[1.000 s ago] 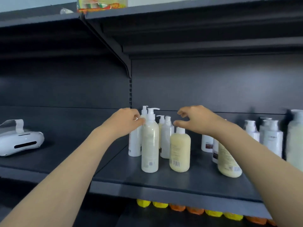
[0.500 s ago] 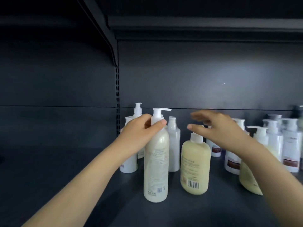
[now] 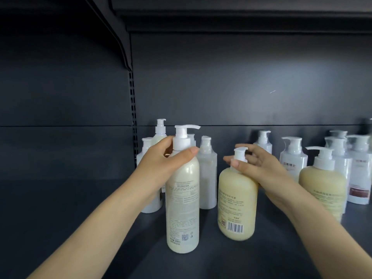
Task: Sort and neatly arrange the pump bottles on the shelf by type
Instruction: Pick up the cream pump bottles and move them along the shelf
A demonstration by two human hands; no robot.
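**Both hands on pump bottles near the front of the shelf**

Your left hand (image 3: 161, 165) grips the tall, slim cream-white plastic pump bottle (image 3: 182, 208) at its neck. The fingers wrap behind the white pump collar and the thumb lies across the front of the shoulder. This tall bottle stands upright near the front of the dark grey metal shelf (image 3: 60, 208), with its spout pointing right and its printed back label facing you.

Just right of the tall bottle, and apart from it, stands the squat yellow-cream plastic pump bottle (image 3: 237, 202), upright, with its barcode toward you. Your right hand (image 3: 261, 168) holds it at the top, with the thumb on the front of the collar and the fingers curled round behind the pump head.

Directly behind the tall bottle is a cluster of white pump bottles (image 3: 207, 178). One shows between the two held bottles, another is partly hidden by your left wrist, and a taller pump head rises at the back. Whether any of them touches the tall bottle cannot be told.

Well to the right of the tall bottle, beyond your right forearm, a second squat yellow-cream bottle (image 3: 322, 190) stands in front of a row of white labelled pump bottles (image 3: 292, 160). Behind and to the left of the tall bottle, a slotted black upright (image 3: 133, 109) runs up the back panel.
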